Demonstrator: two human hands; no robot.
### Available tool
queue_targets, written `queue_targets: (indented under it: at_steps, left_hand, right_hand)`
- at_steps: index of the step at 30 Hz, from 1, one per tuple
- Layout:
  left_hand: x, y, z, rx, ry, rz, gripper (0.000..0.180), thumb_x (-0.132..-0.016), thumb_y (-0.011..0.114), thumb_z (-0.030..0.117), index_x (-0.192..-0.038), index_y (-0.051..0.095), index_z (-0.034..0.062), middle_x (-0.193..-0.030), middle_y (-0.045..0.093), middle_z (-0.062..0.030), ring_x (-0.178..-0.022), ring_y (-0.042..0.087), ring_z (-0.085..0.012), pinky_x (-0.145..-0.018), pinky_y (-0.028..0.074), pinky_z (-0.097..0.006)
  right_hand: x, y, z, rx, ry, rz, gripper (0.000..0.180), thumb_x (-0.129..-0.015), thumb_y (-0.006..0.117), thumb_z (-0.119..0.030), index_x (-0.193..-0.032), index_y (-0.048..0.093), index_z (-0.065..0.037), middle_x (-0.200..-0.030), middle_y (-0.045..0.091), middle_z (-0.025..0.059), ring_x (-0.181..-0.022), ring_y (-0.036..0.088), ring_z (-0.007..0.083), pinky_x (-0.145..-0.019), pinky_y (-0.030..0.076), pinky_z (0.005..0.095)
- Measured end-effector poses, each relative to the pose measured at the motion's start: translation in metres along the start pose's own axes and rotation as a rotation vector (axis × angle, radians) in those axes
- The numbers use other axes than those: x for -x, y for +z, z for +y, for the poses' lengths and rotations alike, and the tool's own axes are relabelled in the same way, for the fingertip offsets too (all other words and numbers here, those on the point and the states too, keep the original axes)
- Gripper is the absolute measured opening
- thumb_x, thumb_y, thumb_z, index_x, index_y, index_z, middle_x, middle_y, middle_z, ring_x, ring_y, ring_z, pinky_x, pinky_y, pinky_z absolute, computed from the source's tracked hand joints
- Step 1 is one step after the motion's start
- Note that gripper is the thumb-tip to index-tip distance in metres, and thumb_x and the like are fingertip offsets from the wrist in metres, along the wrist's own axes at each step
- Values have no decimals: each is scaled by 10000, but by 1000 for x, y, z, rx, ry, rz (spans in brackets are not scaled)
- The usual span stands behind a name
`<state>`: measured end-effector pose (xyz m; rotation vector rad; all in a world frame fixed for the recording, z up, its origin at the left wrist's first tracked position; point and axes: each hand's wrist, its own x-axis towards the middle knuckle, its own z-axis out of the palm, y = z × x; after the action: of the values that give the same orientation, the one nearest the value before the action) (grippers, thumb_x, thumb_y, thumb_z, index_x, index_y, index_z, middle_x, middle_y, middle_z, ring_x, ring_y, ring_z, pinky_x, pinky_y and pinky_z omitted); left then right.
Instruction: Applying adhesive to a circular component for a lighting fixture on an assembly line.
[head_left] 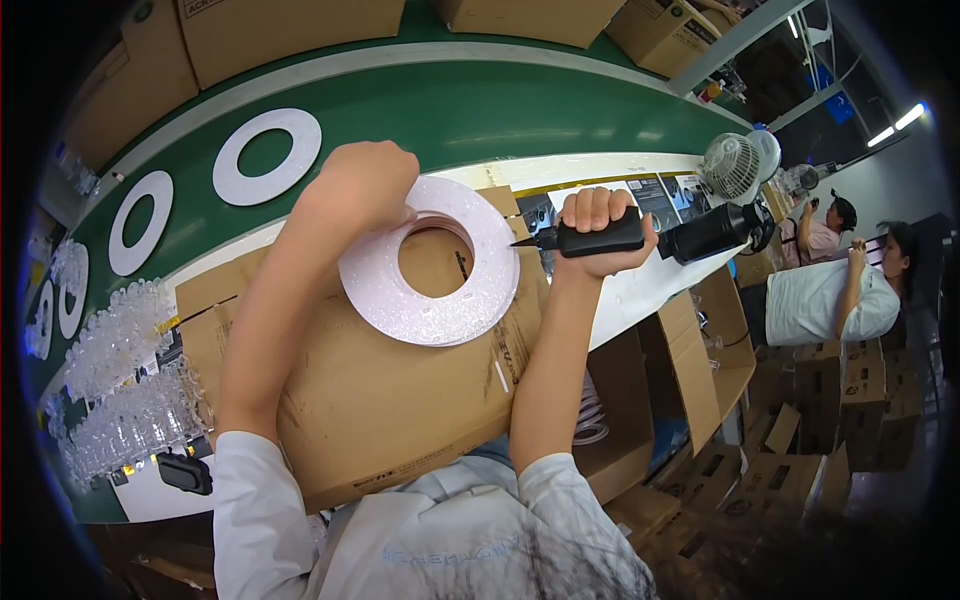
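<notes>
My left hand (pixel 362 186) grips the far-left edge of a stack of white ring-shaped boards (pixel 440 310) and holds it tilted above a brown cardboard box (pixel 390 400). My right hand (pixel 600 232) is closed around the black handle of an electric screwdriver (pixel 650 236). Its thin bit points left and touches the ring's right edge. The tool's thicker black body extends to the right of my fist.
A green conveyor belt (pixel 480 110) carries more white rings (pixel 266 156) at the left. Clear plastic parts (pixel 120 370) are heaped at the far left. A small fan (pixel 730 168) stands at the right, open cartons (pixel 700 350) below it, and two people (pixel 840 290) sit beyond.
</notes>
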<state>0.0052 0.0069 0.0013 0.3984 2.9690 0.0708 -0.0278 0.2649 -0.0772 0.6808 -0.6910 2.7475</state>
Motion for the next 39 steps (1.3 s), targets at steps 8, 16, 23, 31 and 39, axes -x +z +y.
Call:
queue_targets:
  at_steps: [8, 16, 23, 31, 39]
  left_hand:
    - [0, 0, 1, -40, -25, -33, 287, -745, 787, 289, -881, 744, 40, -881, 722, -148, -830, 705, -306, -734, 577, -390]
    - [0, 0, 2, -30, -28, -31, 311, -729, 793, 294, -863, 738, 19, -868, 715, -169, -816, 700, -323, -736, 574, -394]
    - [-6, 6, 0, -37, 14, -13, 259, -748, 772, 265, -876, 744, 41, -877, 720, -143, -828, 704, -303, -733, 579, -396]
    - [-16, 22, -4, 32, 112, 110, 296, -784, 718, 291, -841, 719, 1, -848, 699, -184, -824, 686, -335, -746, 564, -416]
    - [-7, 10, 0, -6, 36, -2, 285, -785, 722, 301, -866, 742, 29, -866, 716, -154, -824, 700, -316, -734, 575, -409]
  right_hand:
    - [1, 1, 1, 32, 17, -3, 425, -851, 424, -477, -663, 486, -102, -525, 454, 28, -440, 396, 154, -452, 374, 306]
    - [1, 2, 1, 48, 14, 13, 419, -851, 422, -473, -655, 479, -107, -521, 453, 27, -443, 401, 157, -449, 374, 306]
    - [1, -5, 2, -147, -19, -70, 386, -890, 441, -459, -720, 481, -114, -583, 470, 22, -500, 422, 160, -513, 375, 312]
    - [3, 7, 10, -110, 84, -137, 406, -881, 425, -462, -697, 487, -105, -564, 469, 23, -481, 422, 163, -502, 379, 315]
    - [4, 12, 13, -72, 101, -112, 419, -861, 433, -465, -678, 484, -92, -558, 464, 33, -471, 414, 162, -477, 371, 310]
